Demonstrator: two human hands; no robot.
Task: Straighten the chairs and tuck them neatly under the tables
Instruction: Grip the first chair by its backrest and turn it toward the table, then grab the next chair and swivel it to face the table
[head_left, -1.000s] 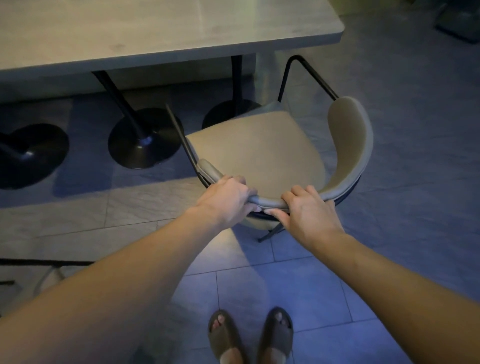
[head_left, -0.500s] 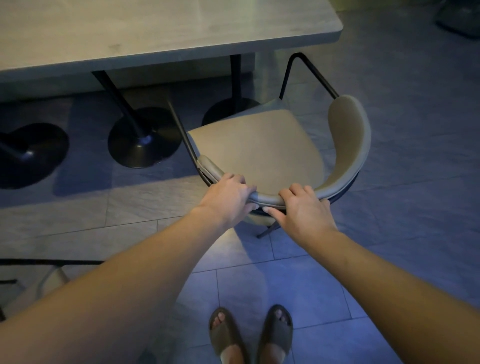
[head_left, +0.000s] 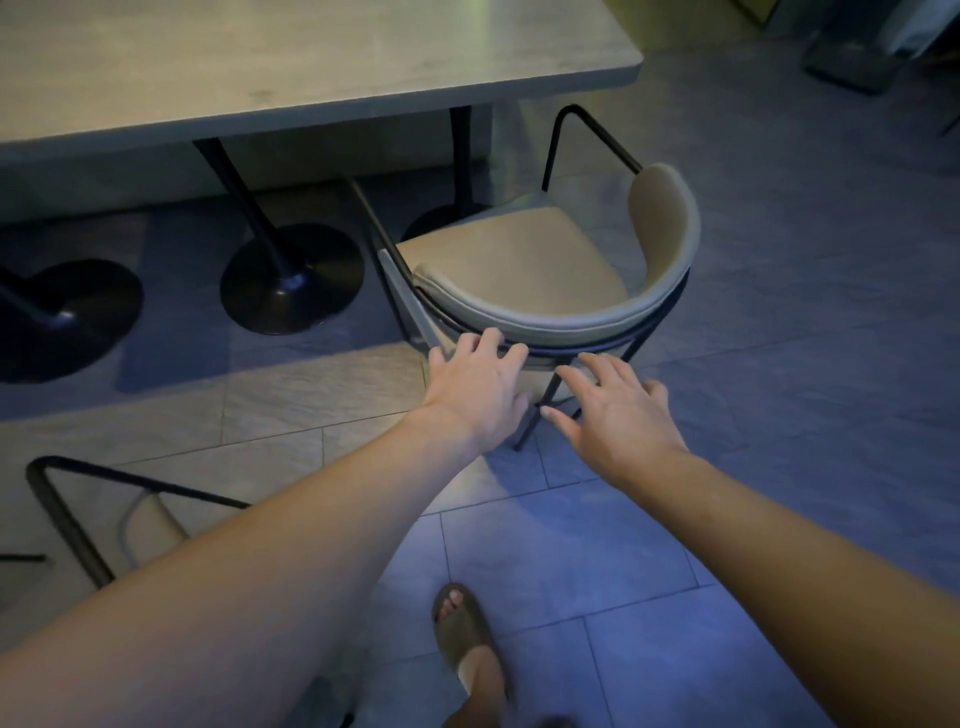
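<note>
A beige padded chair (head_left: 524, 270) with a curved backrest and thin black metal frame stands on the tiled floor, its front edge near the light wooden table (head_left: 291, 57). Its seat lies mostly outside the tabletop's edge, near the table's right corner. My left hand (head_left: 478, 387) hovers at the backrest's lower rim with fingers spread, fingertips touching or nearly touching the frame. My right hand (head_left: 615, 415) is open just below and behind the backrest, fingers apart, holding nothing.
Black round pedestal bases (head_left: 291, 275) stand under the table, another at far left (head_left: 67, 317). A second chair with a black frame (head_left: 78, 525) sits at the lower left beside my left arm. My sandalled foot (head_left: 465, 634) stands on the tiles behind the chair.
Both hands have let go of the chair's backrest and opened. The chair has moved forward toward the table and now sits level. The second chair came into view at lower left.
</note>
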